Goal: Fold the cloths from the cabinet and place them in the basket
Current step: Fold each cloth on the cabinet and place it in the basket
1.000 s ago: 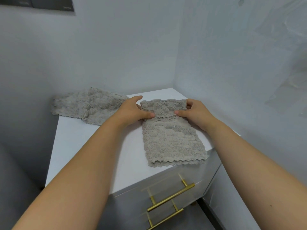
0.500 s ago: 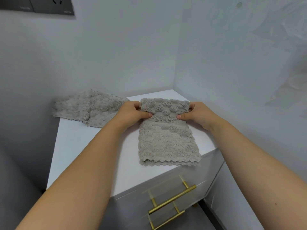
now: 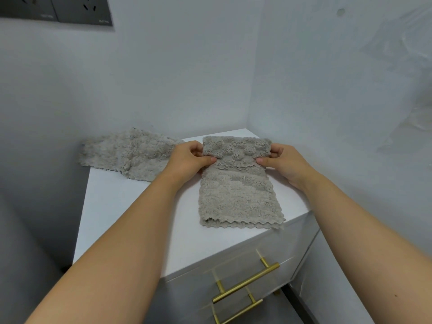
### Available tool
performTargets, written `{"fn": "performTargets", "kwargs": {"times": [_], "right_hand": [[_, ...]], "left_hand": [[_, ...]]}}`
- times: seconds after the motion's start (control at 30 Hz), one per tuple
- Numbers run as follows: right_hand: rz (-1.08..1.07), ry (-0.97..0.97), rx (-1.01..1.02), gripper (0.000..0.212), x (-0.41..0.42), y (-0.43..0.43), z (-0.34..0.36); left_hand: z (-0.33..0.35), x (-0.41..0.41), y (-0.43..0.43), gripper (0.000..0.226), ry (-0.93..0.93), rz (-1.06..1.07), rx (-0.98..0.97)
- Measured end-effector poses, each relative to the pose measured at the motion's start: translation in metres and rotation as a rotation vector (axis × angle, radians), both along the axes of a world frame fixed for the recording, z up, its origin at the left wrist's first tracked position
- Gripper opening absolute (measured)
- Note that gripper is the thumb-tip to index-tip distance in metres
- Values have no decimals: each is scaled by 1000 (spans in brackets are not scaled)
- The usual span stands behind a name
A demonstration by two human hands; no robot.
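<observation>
Centrally in the frame, a grey fleece cloth (image 3: 238, 192) lies lengthwise on the white cabinet top (image 3: 131, 220), its far end turned back toward the camera. The left hand (image 3: 187, 160) pinches that turned-back flap at its left edge, thumb on top and fingers curled beneath; the right hand (image 3: 284, 161) pinches the right edge likewise. A second grey cloth (image 3: 126, 155) lies unfolded at left of centre, overhanging the cabinet's far-left corner. Brass drawer handles (image 3: 245, 284) show at lower centre.
</observation>
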State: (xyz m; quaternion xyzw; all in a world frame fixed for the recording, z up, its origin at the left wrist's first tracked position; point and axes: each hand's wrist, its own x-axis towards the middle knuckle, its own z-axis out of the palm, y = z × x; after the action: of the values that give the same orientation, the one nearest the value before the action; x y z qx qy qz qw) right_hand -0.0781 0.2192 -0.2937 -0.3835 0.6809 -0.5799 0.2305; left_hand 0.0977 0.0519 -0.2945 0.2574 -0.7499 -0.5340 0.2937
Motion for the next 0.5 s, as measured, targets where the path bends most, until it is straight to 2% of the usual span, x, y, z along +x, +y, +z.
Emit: {"fn": "performTargets", "kwargs": {"times": [0.2,0.33,0.43,0.5], "right_hand": [[-37,34,-51,40,-1,-2,-4],[-48,-102,-121,35,-9,4,-3],[31,-132,-154,32,-7,10,-2],[110,-88,-127,44,-5,11,-2]], "left_hand": [[1,-3,4,36,80,22,-82],[4,2,4,28,116,-35,-63],[3,4,0,29,90,-85,-50],[5,7,-2,33,44,-101,-45]]}}
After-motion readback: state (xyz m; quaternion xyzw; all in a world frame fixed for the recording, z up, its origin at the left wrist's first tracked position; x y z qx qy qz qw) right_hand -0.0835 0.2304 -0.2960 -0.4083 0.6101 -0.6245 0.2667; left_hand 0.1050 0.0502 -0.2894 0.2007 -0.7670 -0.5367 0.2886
